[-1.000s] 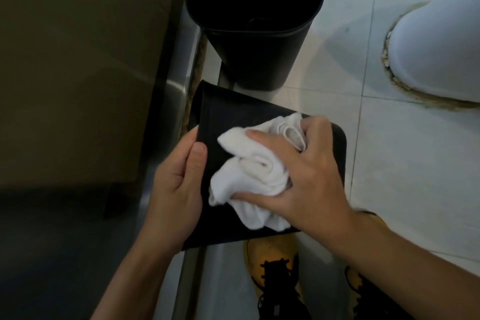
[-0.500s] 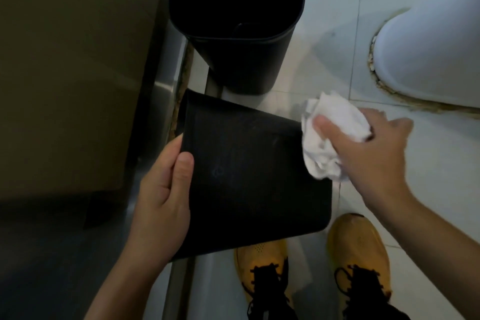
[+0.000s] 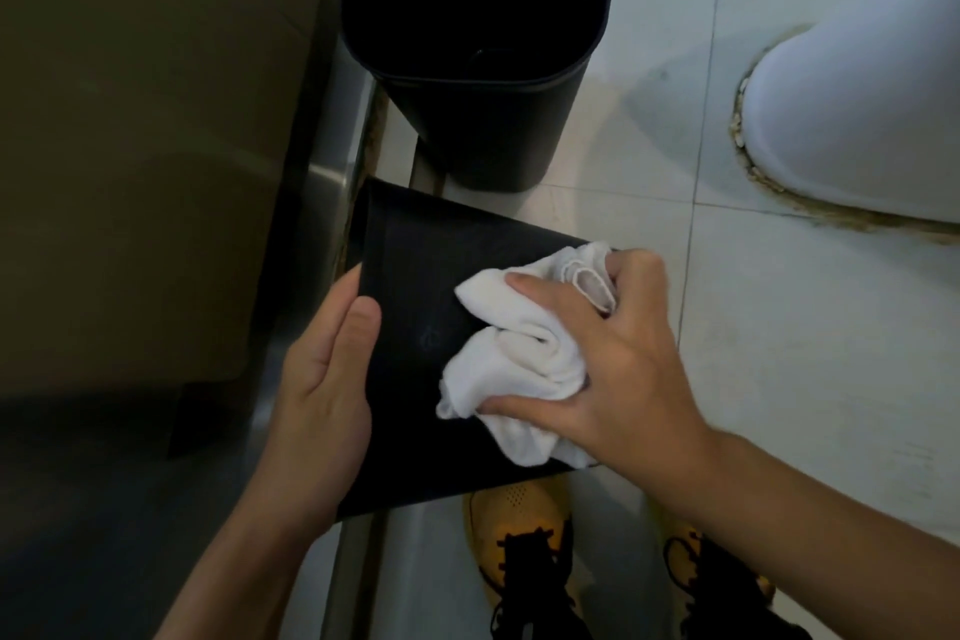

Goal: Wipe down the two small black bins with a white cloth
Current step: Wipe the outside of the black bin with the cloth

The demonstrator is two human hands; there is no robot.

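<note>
White-tiled floor (image 3: 779, 379) underfoot; left hand (image 3: 324, 369) is gripping the tipped bin (image 3: 415, 276), right hand (image 3: 613, 353) clutching the cloth (image 3: 514, 343); should be pressing flat, overlapping strokes edge to edge.

We see a white cloth (image 3: 524, 353), soft and rumpled with a stitched hem, bunched against the flat black face of the held bin (image 3: 415, 307), which looks like smooth matt plastic with a faint embossed mark near its middle. The second black bin (image 3: 483, 120), at the upper centre of the frame, has the same plastic look with a slight sheen along its rim. The floor tiles (image 3: 779, 327) on the right are pale and glossy. A brushed metal strip (image 3: 332, 192) runs down the left of centre. At the bottom, the yellow shoes (image 3: 511, 509) show perforated uppers and black laces.
</note>
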